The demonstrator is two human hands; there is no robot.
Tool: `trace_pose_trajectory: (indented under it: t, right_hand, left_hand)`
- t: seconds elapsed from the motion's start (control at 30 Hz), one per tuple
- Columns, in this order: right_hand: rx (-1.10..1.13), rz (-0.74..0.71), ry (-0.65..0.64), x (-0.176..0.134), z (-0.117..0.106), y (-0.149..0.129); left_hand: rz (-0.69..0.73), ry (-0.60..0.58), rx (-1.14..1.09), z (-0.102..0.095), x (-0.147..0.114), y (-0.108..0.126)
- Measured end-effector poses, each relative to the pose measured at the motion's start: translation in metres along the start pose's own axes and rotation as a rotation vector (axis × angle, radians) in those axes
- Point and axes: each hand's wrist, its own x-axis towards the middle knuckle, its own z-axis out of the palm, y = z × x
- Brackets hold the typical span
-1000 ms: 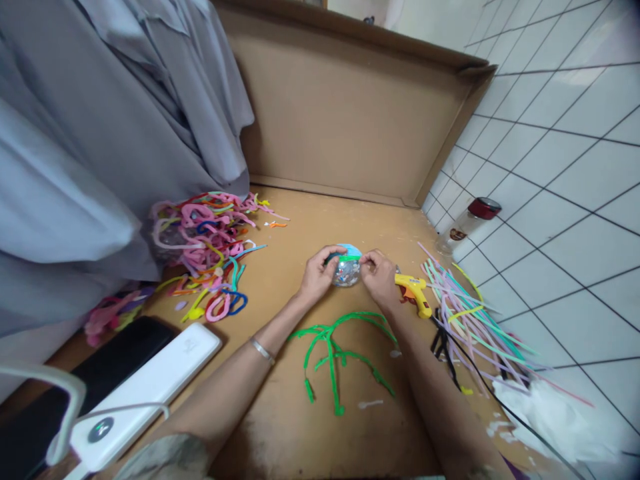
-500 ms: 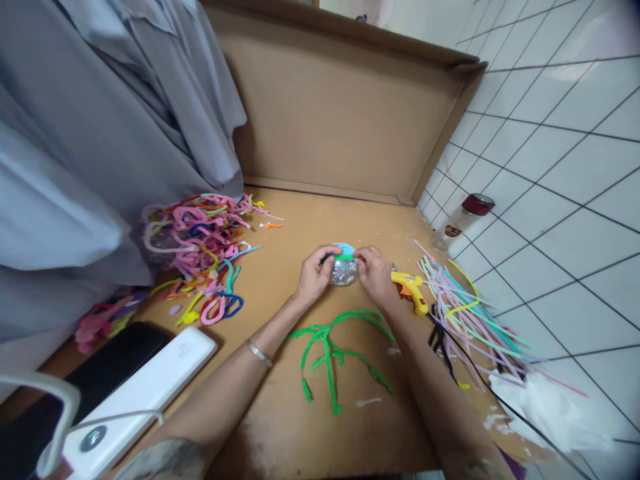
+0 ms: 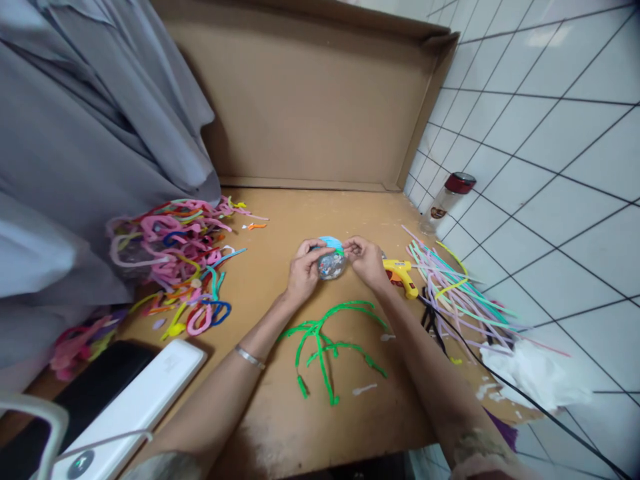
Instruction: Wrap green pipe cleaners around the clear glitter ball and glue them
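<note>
A clear, shiny, rounded piece (image 3: 331, 267) with light blue on top and a bit of green at its upper right edge is above the middle of the table. My left hand (image 3: 304, 268) grips its left side, with a finger stretched across the top towards the green. Close to its right edge, my right hand (image 3: 365, 259) has thumb and fingertips pinched together; whatever they hold is too small to make out. Nearer to me, a branching shape of green pipe cleaners (image 3: 320, 330) lies on the table. A yellow glue gun (image 3: 401, 277) rests just right of my right hand.
Tangled coloured pipe cleaners (image 3: 175, 247) are heaped at the left, behind a white power bank (image 3: 140, 407). Straight pipe cleaners (image 3: 460, 293), a red-lidded bottle (image 3: 447, 203), white tissue (image 3: 530, 373) and a black cable (image 3: 520, 393) occupy the right. A cardboard wall (image 3: 310, 100) closes the back.
My right hand has drawn slightly away from the clear piece, and my left finger now reaches over its top. The whole view has shifted a little, moving everything leftward.
</note>
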Motion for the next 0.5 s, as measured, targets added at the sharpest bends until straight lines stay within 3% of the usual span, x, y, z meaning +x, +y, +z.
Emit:
trace_pose_trajectory:
  t: [0.2, 0.33, 0.5]
  right_hand:
    - [-0.134, -0.057, -0.005, 0.001, -0.006, 0.002]
    - [-0.219, -0.160, 0.062, 0.001, -0.009, -0.003]
    - [0.012, -0.185, -0.017, -0.003, 0.002, -0.011]
  left_hand:
    - [0.061, -0.013, 0.033, 0.005, -0.002, -0.006]
    - [0.091, -0.013, 0.026, 0.005, -0.002, -0.007]
    - [0.102, -0.012, 0.004, 0.007, -0.002, -0.008]
